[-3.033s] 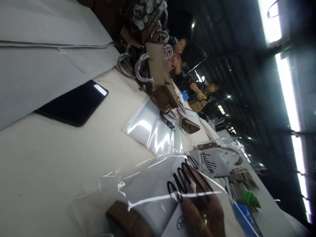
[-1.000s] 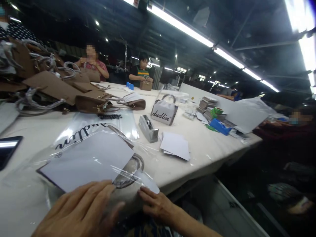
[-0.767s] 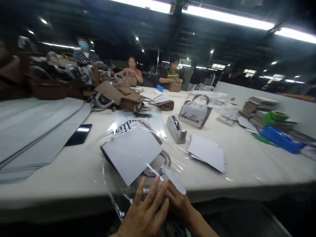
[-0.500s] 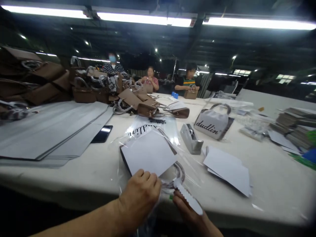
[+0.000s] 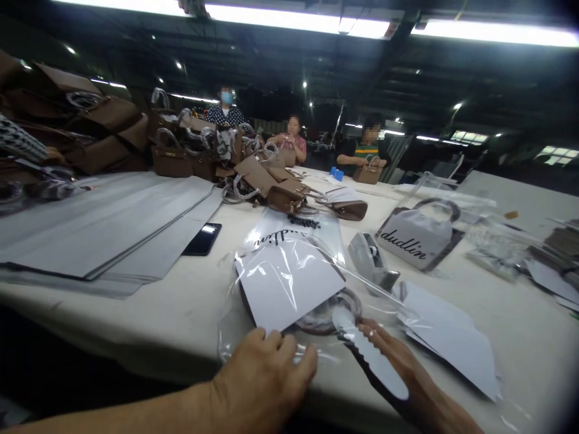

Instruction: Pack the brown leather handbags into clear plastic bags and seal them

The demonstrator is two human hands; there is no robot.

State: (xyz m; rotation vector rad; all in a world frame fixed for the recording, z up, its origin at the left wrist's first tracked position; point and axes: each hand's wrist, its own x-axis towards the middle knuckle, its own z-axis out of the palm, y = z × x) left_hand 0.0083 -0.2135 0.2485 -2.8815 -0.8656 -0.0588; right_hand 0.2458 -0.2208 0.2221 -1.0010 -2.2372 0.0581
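A bag wrapped in clear plastic lies before me, with a white card over its body and its wrapped handles toward me. My left hand is at the near edge of the plastic, its fingers curled; what they grip, if anything, is too unclear to tell. At the right side of the plastic is my right hand, fingers mostly extended beside the handles. A white wavy-edged strip lies across it, and how that strip is held is hidden.
White cards lie at right, by a tape dispenser and a packed bag. A phone lies beside grey sheets. Brown bags are piled behind. People sit across the table; a patterned sleeve shows far left.
The view has shifted left and tilted. My right hand has moved right and its fingers show more. The plastic near the handles is spread wider. A patterned sleeve has appeared at far left.
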